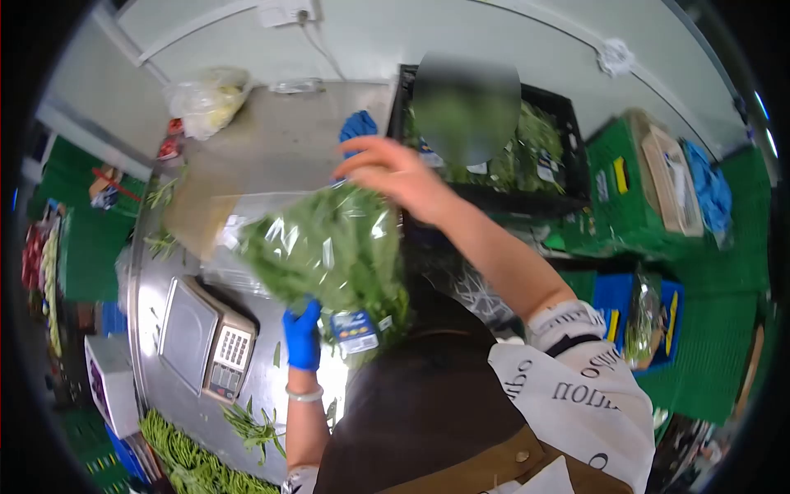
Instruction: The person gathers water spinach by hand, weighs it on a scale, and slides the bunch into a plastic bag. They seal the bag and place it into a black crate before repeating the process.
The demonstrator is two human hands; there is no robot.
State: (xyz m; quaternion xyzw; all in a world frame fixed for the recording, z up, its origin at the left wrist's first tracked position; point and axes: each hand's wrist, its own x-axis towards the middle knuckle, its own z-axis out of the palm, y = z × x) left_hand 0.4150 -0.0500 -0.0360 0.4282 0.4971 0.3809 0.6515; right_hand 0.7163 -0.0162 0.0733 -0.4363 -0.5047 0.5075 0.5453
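Note:
My left hand (302, 336), in a blue glove, grips the lower left edge of a clear plastic bag of leafy greens (329, 239). The bag is tilted above the metal table (271, 156), and a blue and white label shows near its lower end. Just above the bag's upper edge is my bare right hand (391, 171), slightly blurred, its fingers stretched and apart with nothing visible in them. A crumpled blue item (358, 128) lies right behind those fingers.
Left of the bag sits a digital scale (233, 350). A black crate (510, 198) holds bagged greens at the back right. Green beans (193, 461) lie at the lower left, and a plastic bag (216, 103) at the back left. Green crates (609, 185) stand right.

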